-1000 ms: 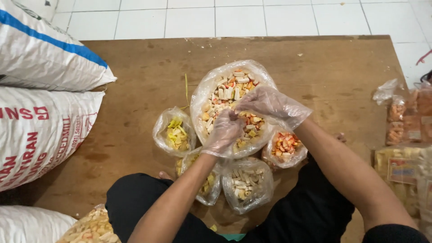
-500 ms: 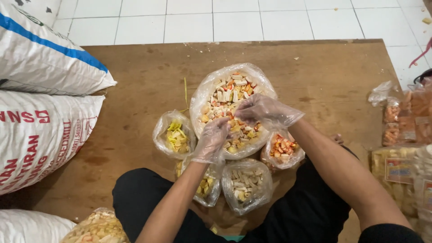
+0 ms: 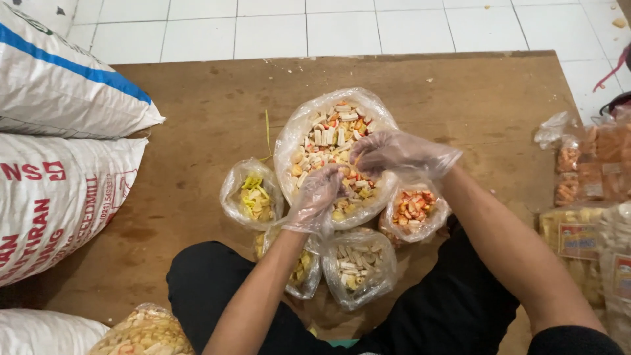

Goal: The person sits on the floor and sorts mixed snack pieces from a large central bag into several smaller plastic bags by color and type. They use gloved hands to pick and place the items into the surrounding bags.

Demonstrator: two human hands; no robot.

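Big bag (image 3: pixel 328 135) of mixed crackers sits mid-board (image 3: pixel 197 112), mouth spread wide for reach. Left hand (image 3: pixel 319 197) and right hand (image 3: pixel 388 152), both in loose plastic gloves (keeps food clean), dip into it close together, fingers curled on pieces. Small bags ring it: yellow (image 3: pixel 253 196), red (image 3: pixel 414 209), white (image 3: pixel 358 266), sorted by colour. Sacks (image 3: pixel 59 131) lie left.

We see a clear big bag (image 3: pixel 309 135) of cream, yellow and red-orange mixed pieces on a brown wooden board (image 3: pixel 197 92). Small clear bags hold yellow pieces (image 3: pixel 253 195), orange-red pieces (image 3: pixel 414 209) and pale cream pieces (image 3: pixel 358 266). White sacks (image 3: pixel 59 85) carry a blue stripe and red lettering; the floor tiles (image 3: pixel 276 26) are white.
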